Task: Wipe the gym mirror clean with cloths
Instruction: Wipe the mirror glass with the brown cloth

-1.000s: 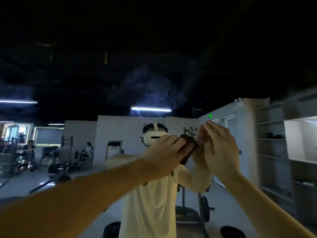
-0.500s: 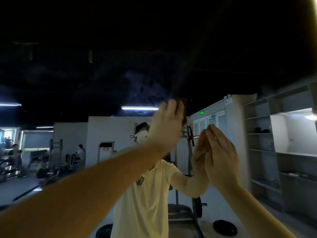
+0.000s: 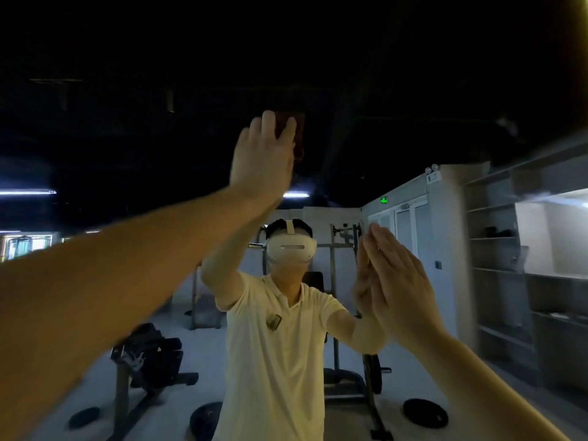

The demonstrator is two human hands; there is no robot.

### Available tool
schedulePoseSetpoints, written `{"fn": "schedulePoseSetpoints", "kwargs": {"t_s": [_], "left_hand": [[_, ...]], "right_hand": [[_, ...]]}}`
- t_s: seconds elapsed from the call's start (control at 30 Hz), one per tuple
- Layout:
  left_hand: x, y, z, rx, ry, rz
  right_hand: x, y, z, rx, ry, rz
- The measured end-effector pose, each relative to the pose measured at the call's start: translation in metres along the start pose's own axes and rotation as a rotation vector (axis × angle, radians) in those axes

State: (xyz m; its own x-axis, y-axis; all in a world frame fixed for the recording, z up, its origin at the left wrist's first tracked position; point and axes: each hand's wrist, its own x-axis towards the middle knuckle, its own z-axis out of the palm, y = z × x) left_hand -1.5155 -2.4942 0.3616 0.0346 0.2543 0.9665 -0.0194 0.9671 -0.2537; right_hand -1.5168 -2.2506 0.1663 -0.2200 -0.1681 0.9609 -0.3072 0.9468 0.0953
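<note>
**Both palms on the gym mirror, cloth held high**

The mirror (image 3: 413, 90) fills the whole view. Its upper half reflects a dark ceiling, its lower half a pale gym floor. The person's reflection (image 3: 273, 361) stands at the centre in a white polo shirt, with a white headset (image 3: 291, 248) over the eyes. Open shelves (image 3: 496, 249) show at the right and a weight rack (image 3: 334, 249) behind the reflection.

The left arm reaches up across the frame. The left hand (image 3: 264, 157) is spread with its fingers straight, pressing a dark cloth (image 3: 297, 135) against the glass high above the reflected head. Only the cloth's top and right edges show past the fingers.

Lower and to the right, the right hand (image 3: 397, 281) lies flat on the mirror, fingers together and straight, holding nothing and meeting its own reflection. A black weight plate (image 3: 425, 412) lies on the reflected floor.
</note>
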Motion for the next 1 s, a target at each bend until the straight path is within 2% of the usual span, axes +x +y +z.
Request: {"fn": "schedulePoseSetpoints", "kwargs": {"t_s": [0.03,0.1,0.23,0.37,0.4,0.47,0.57,0.67,0.7,0.8,0.9,1.0], "left_hand": [[-0.003,0.020,0.000,-0.065,0.013,-0.100],[-0.032,0.067,0.005,-0.205,-0.012,-0.060],[-0.133,0.122,-0.001,-0.352,-0.100,0.282],[-0.147,0.078,0.001,-0.220,-0.193,0.668],[-0.135,0.056,0.002,-0.175,-0.171,0.690],[-0.106,0.005,-0.001,-0.080,-0.100,0.534],[-0.079,-0.042,-0.013,0.060,-0.140,0.267],[-0.073,-0.004,-0.013,-0.050,-0.159,-0.045],[-0.072,0.021,-0.010,-0.112,-0.154,-0.093],[-0.076,0.086,0.000,-0.234,-0.103,-0.067],[-0.105,0.132,-0.003,-0.267,-0.152,0.060],[-0.154,0.145,-0.006,-0.238,-0.211,0.355]], "right_hand": [[0.000,0.001,-0.001,0.011,0.001,-0.015],[0.001,0.001,-0.002,0.053,0.026,-0.019],[-0.003,-0.003,0.000,0.339,0.179,0.082],[-0.013,-0.009,-0.004,0.346,0.221,0.128],[-0.013,-0.010,-0.006,0.326,0.208,0.129],[-0.011,-0.013,-0.007,0.267,0.177,0.125],[-0.015,-0.016,-0.004,0.149,0.109,0.101],[-0.017,-0.013,-0.004,0.116,0.057,0.081],[-0.016,-0.011,-0.006,0.134,0.028,0.079],[-0.016,-0.004,-0.014,0.330,-0.050,0.107],[-0.018,0.002,-0.019,0.586,-0.006,0.248],[-0.034,-0.003,-0.007,0.464,0.015,0.238]]}}
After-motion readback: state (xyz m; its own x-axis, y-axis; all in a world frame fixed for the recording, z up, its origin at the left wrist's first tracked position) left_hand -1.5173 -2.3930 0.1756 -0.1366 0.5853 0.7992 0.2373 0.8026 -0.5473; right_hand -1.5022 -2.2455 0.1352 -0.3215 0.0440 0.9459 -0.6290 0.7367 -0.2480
